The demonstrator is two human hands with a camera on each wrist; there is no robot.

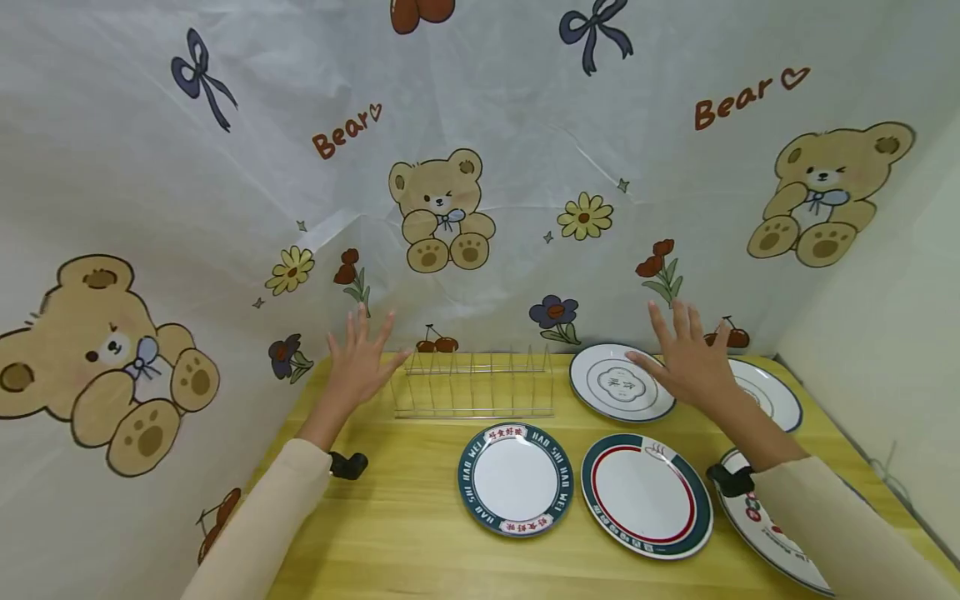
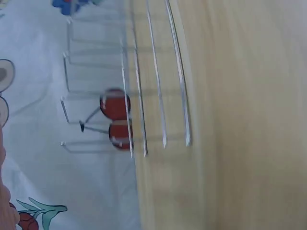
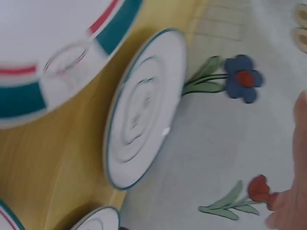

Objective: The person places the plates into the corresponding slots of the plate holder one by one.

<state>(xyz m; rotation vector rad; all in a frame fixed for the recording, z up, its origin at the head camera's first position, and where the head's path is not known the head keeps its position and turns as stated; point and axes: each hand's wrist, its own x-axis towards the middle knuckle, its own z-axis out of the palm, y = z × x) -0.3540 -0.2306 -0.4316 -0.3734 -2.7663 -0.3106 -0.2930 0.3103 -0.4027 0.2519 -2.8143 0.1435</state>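
Note:
Both hands are raised with fingers spread, holding nothing. The left hand [image 1: 357, 365] is just left of a wire dish rack [image 1: 474, 392], which stands at the back of the table; its thumb tip overlaps the rack's left end in the head view. In the left wrist view the rack's thin metal rods [image 2: 158, 86] show, with no plate between them. The right hand [image 1: 693, 362] hovers by a white plate with a dark rim and a printed emblem [image 1: 611, 392]. That plate also appears in the right wrist view, where fingers [image 3: 292, 201] show at the edge.
On the wooden table [image 1: 390, 533] lie a green-rimmed plate with lettering [image 1: 517, 479], a plate with green and red rings [image 1: 645, 496], a white plate [image 1: 780, 400] at the back right, and a large plate [image 1: 757, 517] partly under the right forearm. A bear-printed cloth [image 1: 510, 108] hangs behind.

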